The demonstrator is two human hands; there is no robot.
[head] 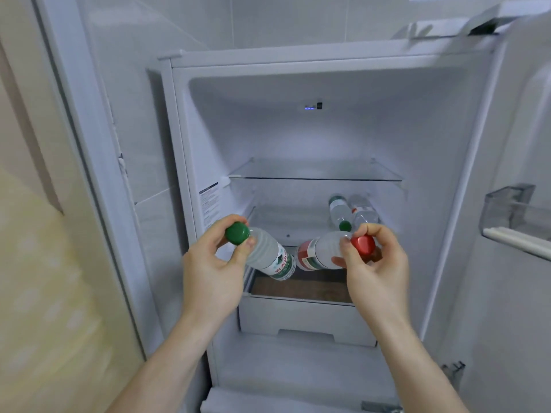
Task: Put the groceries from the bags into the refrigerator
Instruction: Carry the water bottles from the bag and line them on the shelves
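The white refrigerator (185, 138) stands open in front of me. My left hand (211, 272) grips a clear water bottle with a green cap (269, 254) by its neck, its base pointing into the fridge. My right hand (377, 269) grips a clear bottle with a red cap and red label (319, 253) the same way. Both bottles hover at the front of the lower shelf (286, 225). Two more bottles lie side by side on that shelf at the back right: one with a green cap (340, 211), one with a red label (362, 210).
An empty glass shelf (316, 171) sits above the lower one. A white drawer (301, 320) is below my hands, its top showing a brown surface. The open door with a clear bin (512, 210) is on the right. A tiled wall and pale panel are at left.
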